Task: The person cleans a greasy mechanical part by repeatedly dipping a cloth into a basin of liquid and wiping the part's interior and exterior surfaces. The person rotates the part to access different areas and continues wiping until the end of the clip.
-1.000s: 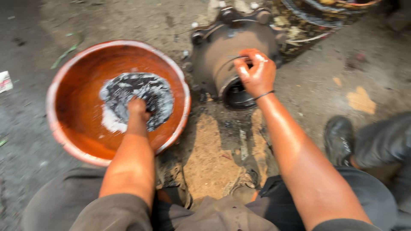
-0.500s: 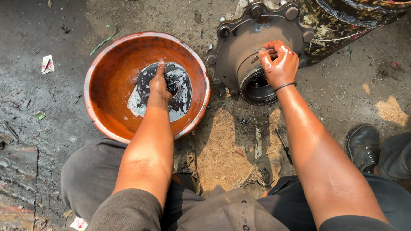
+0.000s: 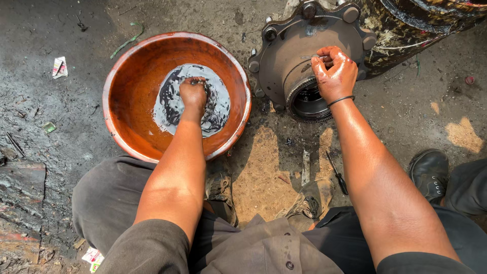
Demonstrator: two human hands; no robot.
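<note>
left hand (image 3: 193, 93) fisted in grey liquid (image 3: 172, 109) inside orange basin (image 3: 127, 116); right hand (image 3: 334, 73) curled over wheel hub (image 3: 289, 56) opening, grip contents hidden.

Grey rolled sleeves, grey trousers, black wristband (image 3: 339, 101), worn shoes (image 3: 310, 202)

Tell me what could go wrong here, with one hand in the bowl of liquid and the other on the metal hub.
1. The right hand is wet and shiny, so its grip on the heavy wheel hub might slip near the toothed ring.
2. The left hand presses down in the grey liquid; the orange bowl might tip or splash.
3. A screwdriver lies loose on the ground by the person's shoe, easy to step on.
</note>
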